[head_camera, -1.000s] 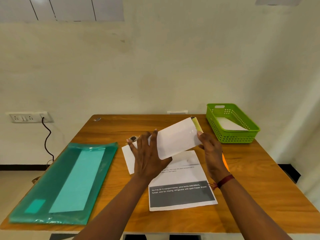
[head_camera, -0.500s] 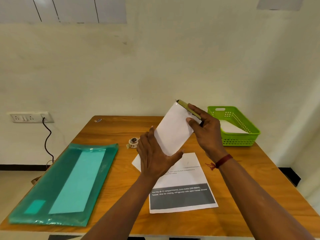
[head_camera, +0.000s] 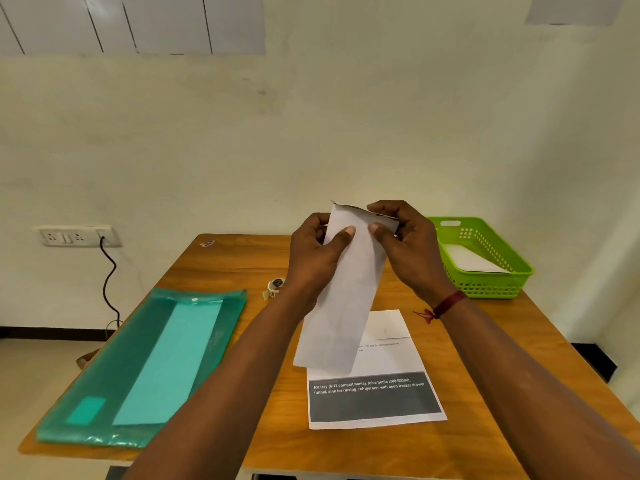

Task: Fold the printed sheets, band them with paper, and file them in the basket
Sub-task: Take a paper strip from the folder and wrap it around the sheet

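A wooden table [head_camera: 239, 261] is set against a pale wall [head_camera: 311, 133], green basket [head_camera: 491, 289] at far right; above it a long white folded sheet [head_camera: 343, 306] is held upright, pinched near its top by left hand [head_camera: 311, 252] and right hand [head_camera: 407, 252].

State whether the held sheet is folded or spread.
Folded: the sheet is a narrow strip, slimmer than the flat page on the table.
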`<act>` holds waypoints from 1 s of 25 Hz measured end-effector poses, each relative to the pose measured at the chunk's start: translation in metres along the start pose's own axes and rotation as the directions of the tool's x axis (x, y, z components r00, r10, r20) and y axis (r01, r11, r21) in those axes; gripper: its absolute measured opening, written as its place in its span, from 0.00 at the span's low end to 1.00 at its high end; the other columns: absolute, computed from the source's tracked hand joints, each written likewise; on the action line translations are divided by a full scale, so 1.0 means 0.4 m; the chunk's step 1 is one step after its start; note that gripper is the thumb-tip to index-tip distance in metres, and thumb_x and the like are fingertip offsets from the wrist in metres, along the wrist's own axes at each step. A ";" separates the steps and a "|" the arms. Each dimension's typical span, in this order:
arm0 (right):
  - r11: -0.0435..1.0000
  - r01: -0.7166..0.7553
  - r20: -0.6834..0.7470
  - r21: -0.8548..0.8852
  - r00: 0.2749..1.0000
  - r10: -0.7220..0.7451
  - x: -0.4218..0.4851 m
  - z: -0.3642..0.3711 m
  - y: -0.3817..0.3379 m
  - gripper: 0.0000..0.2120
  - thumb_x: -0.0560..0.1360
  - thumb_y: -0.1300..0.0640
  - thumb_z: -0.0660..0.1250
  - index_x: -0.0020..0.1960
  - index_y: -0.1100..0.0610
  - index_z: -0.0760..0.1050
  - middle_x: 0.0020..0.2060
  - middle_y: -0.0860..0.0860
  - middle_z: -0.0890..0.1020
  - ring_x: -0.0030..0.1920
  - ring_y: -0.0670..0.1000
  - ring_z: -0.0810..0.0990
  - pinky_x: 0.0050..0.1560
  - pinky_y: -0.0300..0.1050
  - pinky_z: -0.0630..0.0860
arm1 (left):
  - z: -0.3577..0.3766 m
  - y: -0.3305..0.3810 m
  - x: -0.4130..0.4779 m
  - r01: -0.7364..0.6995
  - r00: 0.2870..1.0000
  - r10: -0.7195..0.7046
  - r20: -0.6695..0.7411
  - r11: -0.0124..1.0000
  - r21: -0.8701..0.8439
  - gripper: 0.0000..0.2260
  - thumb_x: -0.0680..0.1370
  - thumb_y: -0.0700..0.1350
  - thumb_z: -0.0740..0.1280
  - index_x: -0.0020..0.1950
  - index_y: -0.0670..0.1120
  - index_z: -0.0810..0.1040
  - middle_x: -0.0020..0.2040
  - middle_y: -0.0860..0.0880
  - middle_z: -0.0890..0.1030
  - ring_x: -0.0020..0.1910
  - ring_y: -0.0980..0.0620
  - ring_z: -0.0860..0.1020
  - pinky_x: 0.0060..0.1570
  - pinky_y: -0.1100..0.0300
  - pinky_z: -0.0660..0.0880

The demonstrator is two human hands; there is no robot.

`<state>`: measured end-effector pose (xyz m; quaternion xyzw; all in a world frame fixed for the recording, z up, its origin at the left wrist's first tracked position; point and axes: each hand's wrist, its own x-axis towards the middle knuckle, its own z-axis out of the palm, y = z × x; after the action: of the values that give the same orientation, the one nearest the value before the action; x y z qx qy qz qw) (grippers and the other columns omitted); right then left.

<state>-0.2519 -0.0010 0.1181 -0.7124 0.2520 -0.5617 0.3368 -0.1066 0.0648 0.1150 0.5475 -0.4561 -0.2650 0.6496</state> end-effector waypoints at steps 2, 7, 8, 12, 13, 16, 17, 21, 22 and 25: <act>1.000 0.000 -0.008 -0.012 1.000 0.000 0.000 0.007 -0.002 0.14 0.75 0.68 0.67 0.56 0.54 0.80 0.53 0.47 0.82 0.55 0.45 0.80 0.49 0.40 0.79 | 0.002 0.006 0.000 0.054 0.998 -0.053 0.017 0.993 -0.102 0.10 0.76 0.44 0.73 0.56 0.46 0.79 0.50 0.49 0.84 0.49 0.50 0.83 0.49 0.53 0.82; 0.998 0.024 -0.015 -0.064 1.000 -0.025 -0.006 0.009 -0.003 0.13 0.75 0.65 0.68 0.55 0.53 0.83 0.52 0.47 0.83 0.55 0.44 0.80 0.52 0.39 0.77 | 0.008 0.009 -0.006 0.143 0.990 -0.140 0.029 0.961 -0.236 0.09 0.76 0.41 0.72 0.55 0.45 0.80 0.50 0.46 0.85 0.49 0.46 0.84 0.51 0.47 0.81; 0.998 0.022 -0.026 -0.054 0.999 -0.023 -0.006 0.011 -0.005 0.11 0.75 0.63 0.68 0.55 0.54 0.83 0.51 0.47 0.83 0.54 0.44 0.80 0.52 0.38 0.77 | 0.010 0.011 -0.009 0.154 0.988 -0.152 0.030 0.957 -0.247 0.09 0.76 0.40 0.71 0.56 0.44 0.80 0.50 0.46 0.85 0.48 0.45 0.83 0.51 0.48 0.81; 0.999 -0.024 -0.114 -0.047 0.993 0.019 -0.007 0.026 -0.009 0.06 0.74 0.60 0.72 0.51 0.55 0.84 0.47 0.46 0.84 0.49 0.41 0.81 0.49 0.32 0.75 | 0.020 0.003 -0.012 0.150 0.989 -0.148 0.028 0.953 -0.264 0.10 0.76 0.36 0.69 0.56 0.42 0.80 0.51 0.44 0.84 0.49 0.45 0.82 0.51 0.50 0.80; 0.999 -0.037 -0.134 -0.035 0.991 0.032 -0.007 0.029 -0.008 0.06 0.74 0.61 0.72 0.50 0.55 0.84 0.46 0.45 0.84 0.49 0.41 0.81 0.50 0.32 0.75 | 0.022 0.001 -0.012 0.143 0.990 -0.141 0.025 0.953 -0.268 0.09 0.76 0.36 0.68 0.55 0.43 0.81 0.51 0.44 0.84 0.48 0.45 0.82 0.51 0.50 0.80; 0.997 -0.075 -0.159 0.023 0.984 0.078 -0.010 0.036 -0.017 0.08 0.72 0.63 0.73 0.50 0.53 0.83 0.47 0.44 0.84 0.50 0.40 0.81 0.52 0.35 0.77 | 0.026 0.004 -0.020 0.112 0.993 -0.113 0.014 0.947 -0.302 0.02 0.77 0.42 0.70 0.48 0.45 0.82 0.46 0.45 0.84 0.45 0.47 0.81 0.50 0.50 0.80; 0.997 -0.071 -0.156 0.021 0.985 0.074 -0.011 0.036 -0.020 0.09 0.72 0.62 0.74 0.50 0.52 0.82 0.46 0.44 0.84 0.49 0.41 0.81 0.51 0.36 0.77 | 0.026 0.007 -0.020 0.099 0.994 -0.105 -0.006 0.950 -0.297 0.05 0.76 0.46 0.71 0.46 0.45 0.82 0.44 0.45 0.83 0.43 0.48 0.81 0.49 0.50 0.80; 0.998 -0.053 -0.110 0.045 0.992 0.058 -0.013 0.029 -0.021 0.12 0.73 0.64 0.72 0.52 0.50 0.81 0.45 0.48 0.85 0.48 0.47 0.83 0.51 0.44 0.79 | 0.011 0.006 -0.015 0.064 0.995 -0.081 -0.051 0.955 -0.288 0.10 0.75 0.49 0.73 0.43 0.42 0.81 0.41 0.43 0.82 0.40 0.49 0.80 0.48 0.48 0.80; 0.995 -0.066 -0.099 0.077 0.992 0.073 -0.016 0.025 -0.019 0.12 0.74 0.65 0.70 0.53 0.51 0.81 0.45 0.49 0.85 0.48 0.48 0.83 0.51 0.45 0.79 | 0.006 0.003 -0.014 0.057 0.996 -0.076 -0.053 0.956 -0.289 0.10 0.75 0.48 0.73 0.42 0.42 0.82 0.41 0.43 0.82 0.40 0.49 0.80 0.48 0.47 0.80; 0.972 -0.114 -0.062 0.206 0.990 0.129 -0.028 0.017 -0.008 0.12 0.79 0.66 0.64 0.59 0.56 0.78 0.45 0.54 0.86 0.51 0.51 0.84 0.50 0.43 0.79 | -0.002 -0.002 -0.019 0.051 0.997 -0.069 -0.042 0.943 -0.328 0.08 0.76 0.47 0.71 0.42 0.43 0.83 0.40 0.46 0.83 0.39 0.51 0.80 0.44 0.52 0.80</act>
<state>-0.2482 0.0107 0.1123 -0.6362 0.2493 -0.5890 0.4315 -0.1091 0.0714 0.1118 0.4529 -0.3719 -0.3421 0.7346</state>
